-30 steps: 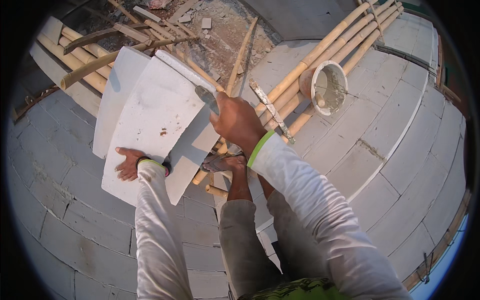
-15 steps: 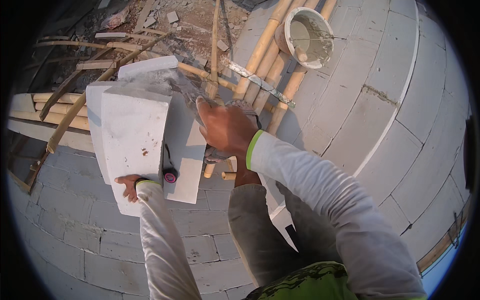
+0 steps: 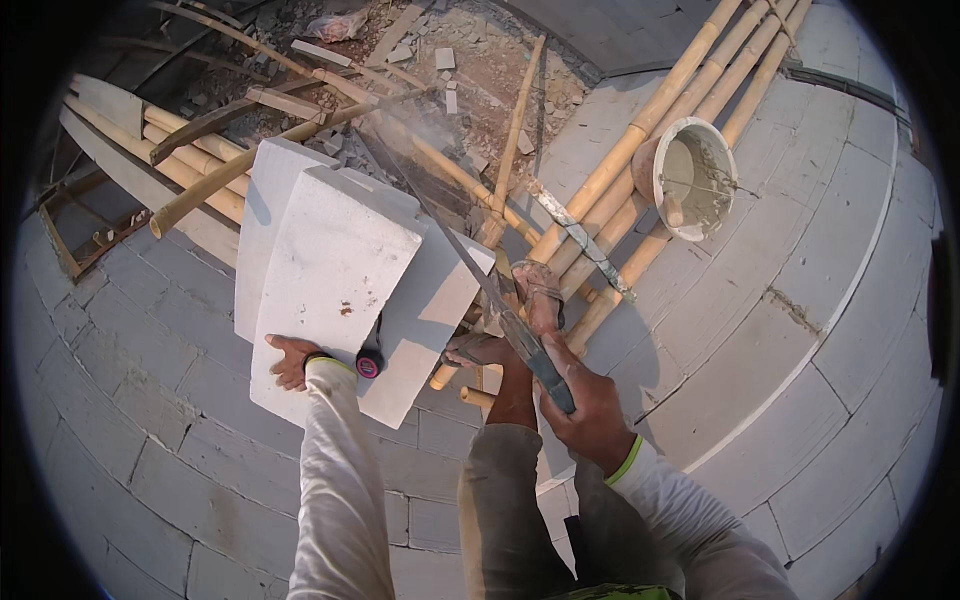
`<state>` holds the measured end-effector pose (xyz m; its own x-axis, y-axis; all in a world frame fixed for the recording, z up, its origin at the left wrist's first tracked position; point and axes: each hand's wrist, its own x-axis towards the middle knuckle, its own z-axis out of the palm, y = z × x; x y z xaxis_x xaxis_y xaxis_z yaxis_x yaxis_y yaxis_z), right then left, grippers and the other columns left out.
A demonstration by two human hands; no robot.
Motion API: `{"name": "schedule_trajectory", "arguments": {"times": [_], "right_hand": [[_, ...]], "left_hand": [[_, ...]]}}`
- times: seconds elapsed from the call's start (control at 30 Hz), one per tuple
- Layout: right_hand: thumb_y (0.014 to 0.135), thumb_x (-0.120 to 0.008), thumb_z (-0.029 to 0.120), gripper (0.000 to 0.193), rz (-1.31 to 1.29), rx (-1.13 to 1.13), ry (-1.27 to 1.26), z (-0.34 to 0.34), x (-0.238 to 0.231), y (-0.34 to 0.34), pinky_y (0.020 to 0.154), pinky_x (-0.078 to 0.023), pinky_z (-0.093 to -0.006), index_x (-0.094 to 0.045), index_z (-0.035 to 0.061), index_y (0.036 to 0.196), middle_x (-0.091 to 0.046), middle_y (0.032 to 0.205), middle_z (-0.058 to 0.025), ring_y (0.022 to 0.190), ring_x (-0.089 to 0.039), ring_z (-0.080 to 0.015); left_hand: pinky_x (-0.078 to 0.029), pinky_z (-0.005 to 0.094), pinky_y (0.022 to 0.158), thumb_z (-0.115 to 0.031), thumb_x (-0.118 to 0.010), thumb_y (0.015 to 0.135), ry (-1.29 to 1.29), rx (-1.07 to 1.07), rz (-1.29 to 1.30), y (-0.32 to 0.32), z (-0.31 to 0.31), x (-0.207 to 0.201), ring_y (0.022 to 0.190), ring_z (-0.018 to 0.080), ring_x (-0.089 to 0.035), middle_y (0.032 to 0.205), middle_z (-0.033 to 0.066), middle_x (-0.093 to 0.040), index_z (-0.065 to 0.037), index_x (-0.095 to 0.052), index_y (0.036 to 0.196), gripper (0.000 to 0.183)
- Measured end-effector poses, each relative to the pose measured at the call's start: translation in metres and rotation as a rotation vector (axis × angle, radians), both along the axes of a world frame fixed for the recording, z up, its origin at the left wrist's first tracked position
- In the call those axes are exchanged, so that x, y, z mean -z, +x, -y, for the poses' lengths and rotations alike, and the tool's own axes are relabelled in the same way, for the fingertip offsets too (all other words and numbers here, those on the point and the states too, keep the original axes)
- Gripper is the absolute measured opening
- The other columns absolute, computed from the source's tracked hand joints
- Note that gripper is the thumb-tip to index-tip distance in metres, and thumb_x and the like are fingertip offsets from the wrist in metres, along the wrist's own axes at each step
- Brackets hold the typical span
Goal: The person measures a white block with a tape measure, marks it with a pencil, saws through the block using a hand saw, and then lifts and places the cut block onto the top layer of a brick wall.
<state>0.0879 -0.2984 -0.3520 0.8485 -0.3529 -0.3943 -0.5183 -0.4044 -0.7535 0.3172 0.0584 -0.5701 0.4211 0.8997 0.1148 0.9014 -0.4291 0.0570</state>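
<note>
My left hand (image 3: 289, 362) lies flat on the near end of a white lightweight concrete block (image 3: 335, 255), fingers stretched out. This block rests on other pale blocks (image 3: 440, 285). My right hand (image 3: 590, 408) is closed round the handle of a hand saw (image 3: 510, 318). The saw's long blade points away from me to the far left, past the block's far end, where fine dust hangs. Whether the teeth touch the block I cannot tell. A black and pink tape measure (image 3: 369, 362) sits beside the block, close to my left wrist.
A mortar bucket (image 3: 695, 180) stands on bamboo poles (image 3: 650, 140) at the far right. A mortar-smeared strip (image 3: 580, 240) crosses the poles. My sandalled foot (image 3: 540, 290) is near the saw. Rubble (image 3: 480, 90) and timber lie beyond, and grey block walling (image 3: 180, 450) surrounds the spot.
My right hand has drawn back toward me with the saw, and more of the blade now shows. The left hand keeps its place on the block. The whole view has shifted.
</note>
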Motion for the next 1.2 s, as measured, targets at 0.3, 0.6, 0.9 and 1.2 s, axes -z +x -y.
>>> {"name": "schedule_trajectory", "arguments": {"times": [0.3,0.6,0.9,1.2], "right_hand": [[0.082,-0.069,0.008,0.05,-0.068,0.025,0.11,-0.002,0.1,0.035,0.083,-0.055,-0.038,-0.058,-0.0029,0.13,-0.067,0.11,-0.0269,0.1,-0.068,-0.0372],[0.083,-0.063,0.002,0.046,0.092,0.056,0.052,-0.006,0.036,0.007,0.068,-0.056,-0.032,-0.058,-0.0047,0.129,-0.072,0.094,-0.0171,0.075,-0.071,-0.0199],[0.084,-0.065,0.004,0.046,0.076,0.017,0.115,-0.008,0.06,0.022,0.071,-0.056,-0.0315,-0.059,-0.0035,0.129,-0.072,0.097,-0.0159,0.079,-0.071,-0.0198],[0.082,-0.063,0.002,0.049,0.12,-0.001,0.155,0.003,0.097,0.022,0.077,-0.055,-0.0297,-0.057,-0.0057,0.13,-0.071,0.105,-0.0211,0.086,-0.072,-0.0215]], "left_hand": [[-0.012,0.0495,0.12,-0.081,-0.028,0.088,-0.034,-0.033,-0.097,0.004,-0.002,0.005,0.149,0.0378,-0.016,0.158,0.0264,-0.021,0.0,-0.028,0.152,0.103],[-0.012,0.0491,0.12,-0.081,-0.03,0.087,0.023,-0.039,-0.036,0.002,-0.027,0.011,0.149,0.0371,-0.016,0.158,0.0249,-0.022,-0.002,-0.028,0.152,0.102],[-0.01,0.0487,0.12,-0.081,-0.031,0.087,0.07,-0.035,-0.005,-0.001,-0.038,0.016,0.149,0.0376,-0.016,0.158,0.0258,-0.022,-0.002,-0.03,0.151,0.102],[-0.011,0.0496,0.12,-0.078,-0.032,0.089,-0.012,-0.03,-0.032,0.002,-0.016,0.001,0.149,0.0393,-0.015,0.157,0.0279,-0.022,0.001,-0.03,0.15,0.1]]}}
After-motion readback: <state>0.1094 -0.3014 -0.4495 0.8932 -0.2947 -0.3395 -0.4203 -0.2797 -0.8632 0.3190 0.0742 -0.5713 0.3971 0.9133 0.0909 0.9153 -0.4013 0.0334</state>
